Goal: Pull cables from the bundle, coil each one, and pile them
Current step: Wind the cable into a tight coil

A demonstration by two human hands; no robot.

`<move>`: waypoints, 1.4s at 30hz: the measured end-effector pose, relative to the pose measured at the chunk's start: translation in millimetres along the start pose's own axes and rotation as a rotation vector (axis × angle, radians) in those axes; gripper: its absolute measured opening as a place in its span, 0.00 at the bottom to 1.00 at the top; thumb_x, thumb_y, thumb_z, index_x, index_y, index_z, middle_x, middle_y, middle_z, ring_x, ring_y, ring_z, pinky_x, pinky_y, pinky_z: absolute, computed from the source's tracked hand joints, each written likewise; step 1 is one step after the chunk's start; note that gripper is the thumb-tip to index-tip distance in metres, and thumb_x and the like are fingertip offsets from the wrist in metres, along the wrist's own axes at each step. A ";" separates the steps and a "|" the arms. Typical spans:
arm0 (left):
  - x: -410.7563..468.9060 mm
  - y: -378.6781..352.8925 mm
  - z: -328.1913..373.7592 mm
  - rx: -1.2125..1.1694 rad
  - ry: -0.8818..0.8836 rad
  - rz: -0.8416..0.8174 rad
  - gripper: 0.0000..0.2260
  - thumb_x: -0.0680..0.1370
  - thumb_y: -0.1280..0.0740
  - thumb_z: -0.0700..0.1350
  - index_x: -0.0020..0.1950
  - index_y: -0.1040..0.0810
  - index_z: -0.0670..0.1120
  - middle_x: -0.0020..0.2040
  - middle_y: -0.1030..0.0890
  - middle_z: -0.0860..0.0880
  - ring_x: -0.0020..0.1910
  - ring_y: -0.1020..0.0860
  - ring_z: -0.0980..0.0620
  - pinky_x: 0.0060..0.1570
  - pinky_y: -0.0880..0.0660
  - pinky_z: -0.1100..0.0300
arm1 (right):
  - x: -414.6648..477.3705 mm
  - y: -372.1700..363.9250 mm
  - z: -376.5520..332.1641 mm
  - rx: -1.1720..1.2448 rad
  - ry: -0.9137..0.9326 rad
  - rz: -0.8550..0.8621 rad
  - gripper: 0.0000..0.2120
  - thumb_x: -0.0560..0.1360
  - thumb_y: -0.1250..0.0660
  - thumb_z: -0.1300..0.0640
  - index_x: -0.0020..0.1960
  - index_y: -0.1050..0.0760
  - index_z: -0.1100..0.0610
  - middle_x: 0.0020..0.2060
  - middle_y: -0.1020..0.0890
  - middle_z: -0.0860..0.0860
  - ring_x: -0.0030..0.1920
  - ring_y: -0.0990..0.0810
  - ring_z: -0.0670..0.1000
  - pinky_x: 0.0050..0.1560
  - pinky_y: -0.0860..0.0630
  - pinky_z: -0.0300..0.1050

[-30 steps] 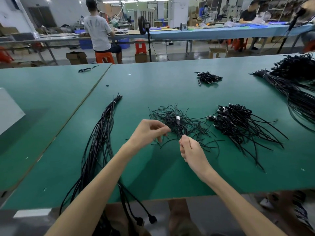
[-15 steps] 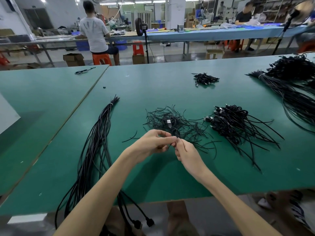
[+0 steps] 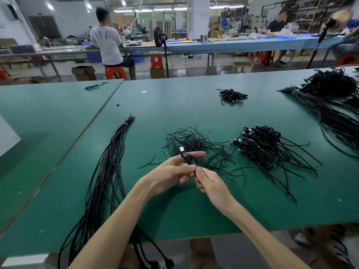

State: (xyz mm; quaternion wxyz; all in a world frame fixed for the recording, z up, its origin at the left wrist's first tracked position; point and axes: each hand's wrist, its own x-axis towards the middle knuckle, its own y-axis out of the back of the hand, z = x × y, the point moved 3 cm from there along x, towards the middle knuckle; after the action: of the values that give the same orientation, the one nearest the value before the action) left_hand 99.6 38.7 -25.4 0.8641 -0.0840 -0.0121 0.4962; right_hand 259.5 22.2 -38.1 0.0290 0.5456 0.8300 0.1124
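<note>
Left hand grasps small coiled cable; right hand pinches coil's base; advice: pinch loops flat, wrap tie snug around middle.

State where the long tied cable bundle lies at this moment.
In the head view the long tied cable bundle lies on the green table, left of the left hand, its plug ends hanging over the near edge.

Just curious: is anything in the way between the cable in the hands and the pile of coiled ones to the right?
Nothing blocks it. The left hand and right hand hold the cable; only loose thin strands lie flat on the table before the coiled pile.
</note>
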 end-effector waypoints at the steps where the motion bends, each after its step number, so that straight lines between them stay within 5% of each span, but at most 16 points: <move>1: 0.0 -0.3 -1.8 -0.017 -0.011 -0.009 0.23 0.81 0.29 0.43 0.75 0.26 0.52 0.39 0.21 0.50 0.34 0.29 0.55 0.37 0.31 0.65 | -0.1 0.5 0.3 0.005 -0.006 -0.007 0.21 0.88 0.47 0.51 0.51 0.23 0.64 0.30 0.33 0.42 0.31 0.36 0.42 0.33 0.37 0.35; 20: -1.9 -2.0 -8.7 -0.080 0.011 0.005 0.16 0.80 0.27 0.44 0.67 0.22 0.47 0.38 0.23 0.49 0.31 0.30 0.54 0.35 0.32 0.63 | -0.5 -1.3 0.5 0.060 -0.034 -0.024 0.19 0.87 0.46 0.50 0.43 0.24 0.55 0.31 0.32 0.43 0.31 0.36 0.44 0.32 0.37 0.34; 26: -2.1 0.6 -7.3 -0.053 0.049 0.001 0.15 0.81 0.28 0.45 0.66 0.19 0.40 0.37 0.24 0.48 0.31 0.28 0.57 0.39 0.28 0.63 | -1.6 -1.6 -6.7 0.057 -0.011 -0.057 0.26 0.87 0.48 0.49 0.39 0.17 0.38 0.30 0.28 0.39 0.30 0.35 0.41 0.31 0.38 0.33; 35: -8.0 0.1 15.8 0.261 0.014 -0.017 0.15 0.79 0.26 0.41 0.66 0.18 0.47 0.49 0.20 0.38 0.38 0.24 0.52 0.42 0.24 0.61 | 0.5 2.9 -0.6 0.110 -0.066 -0.050 0.20 0.87 0.46 0.47 0.50 0.19 0.54 0.30 0.29 0.41 0.29 0.35 0.40 0.30 0.38 0.32; 42: -9.3 -5.7 23.1 0.523 -0.120 0.094 0.17 0.74 0.22 0.40 0.62 0.17 0.48 0.54 0.15 0.48 0.55 0.18 0.49 0.52 0.26 0.67 | -0.7 3.0 -4.1 0.139 -0.099 -0.053 0.18 0.86 0.44 0.47 0.44 0.23 0.53 0.28 0.32 0.41 0.27 0.37 0.41 0.28 0.39 0.32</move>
State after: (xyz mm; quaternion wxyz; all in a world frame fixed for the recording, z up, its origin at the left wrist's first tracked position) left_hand 97.4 31.0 -1.2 0.8301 0.1711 0.0693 0.5261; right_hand 261.8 22.0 -33.5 0.0349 0.5292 0.8474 0.0267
